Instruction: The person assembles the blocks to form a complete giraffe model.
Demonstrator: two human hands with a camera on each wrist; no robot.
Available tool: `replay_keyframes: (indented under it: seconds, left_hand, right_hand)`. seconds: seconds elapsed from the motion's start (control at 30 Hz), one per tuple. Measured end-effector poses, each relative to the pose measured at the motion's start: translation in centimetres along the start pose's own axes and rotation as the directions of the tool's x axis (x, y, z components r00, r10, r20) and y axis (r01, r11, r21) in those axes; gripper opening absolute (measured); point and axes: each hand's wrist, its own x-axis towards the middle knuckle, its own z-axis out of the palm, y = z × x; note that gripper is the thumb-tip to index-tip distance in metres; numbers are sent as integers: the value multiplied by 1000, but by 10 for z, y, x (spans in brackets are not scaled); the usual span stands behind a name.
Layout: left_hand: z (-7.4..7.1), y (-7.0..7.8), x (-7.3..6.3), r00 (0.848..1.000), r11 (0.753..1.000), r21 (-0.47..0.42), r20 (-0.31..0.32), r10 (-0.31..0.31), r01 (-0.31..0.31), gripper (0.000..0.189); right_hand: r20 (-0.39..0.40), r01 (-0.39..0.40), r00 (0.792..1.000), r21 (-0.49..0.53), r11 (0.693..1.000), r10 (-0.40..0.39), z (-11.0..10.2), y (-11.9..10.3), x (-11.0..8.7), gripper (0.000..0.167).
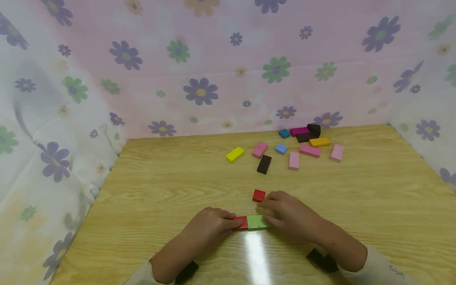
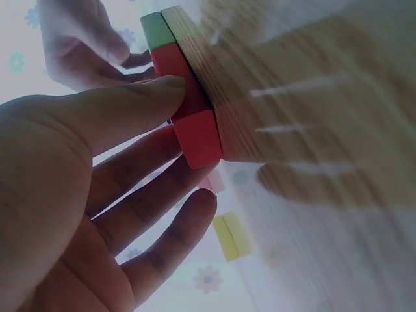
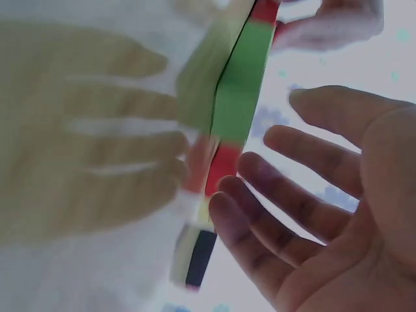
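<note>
A red block (image 1: 243, 223) and a light green block (image 1: 257, 222) lie end to end on the table. My left hand (image 1: 211, 225) pinches the red block at its left end, the thumb (image 2: 140, 104) on the near side and fingers behind. My right hand (image 1: 290, 215) is beside the green block's right end, thumb and fingers spread apart. In the right wrist view, no block is between this thumb and the fingers (image 3: 286, 188). A small red block (image 1: 259, 195) lies just behind the row, close to the right fingertips.
Farther back lie a yellow block (image 1: 235, 154), a black block (image 1: 264, 164), a small blue block (image 1: 281, 149) and several pink ones, such as this pink block (image 1: 293, 161). An orange block (image 1: 319, 142) sits near dark pieces (image 1: 308, 136) by the flowered cloth (image 1: 221, 59).
</note>
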Motion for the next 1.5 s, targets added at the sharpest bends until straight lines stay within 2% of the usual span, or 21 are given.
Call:
replay_keyframes:
  seconds: [0.17,0.5,0.7,0.83,1.0,1.13,1.37,1.5]
  left_hand:
    - [1,2,2,1000,1000,0,23,-10,10,26]
    - [2,3,0,999,999,-7,40,-36,37,26]
    - [2,2,-2,999,999,-12,37,-35,36,27]
    - [1,2,-2,998,999,-18,47,-39,40,27]
    - [0,2,0,998,999,-24,57,-31,32,28]
    - [-1,2,1,997,999,-26,73,-33,35,29]
    - [-3,1,0,996,998,-36,77,-41,44,30]
    - [-3,0,-1,996,998,-37,73,-43,46,30]
  right_hand:
    - [-94,-51,994,-27,998,49,-14,20,0,24]
    - [-137,-217,969,-64,974,207,-40,71,9,31]
    - [-165,-256,957,-82,963,241,-48,93,24,36]
    - [-154,-295,948,-89,951,280,-50,104,33,43]
    - [-88,-364,930,-90,927,357,-50,113,38,52]
    - [-70,-364,931,-90,927,359,-50,116,39,51]
    - [-77,-319,947,-147,936,311,-50,114,46,46]
    - [-72,-321,947,-158,934,313,-49,113,47,42]
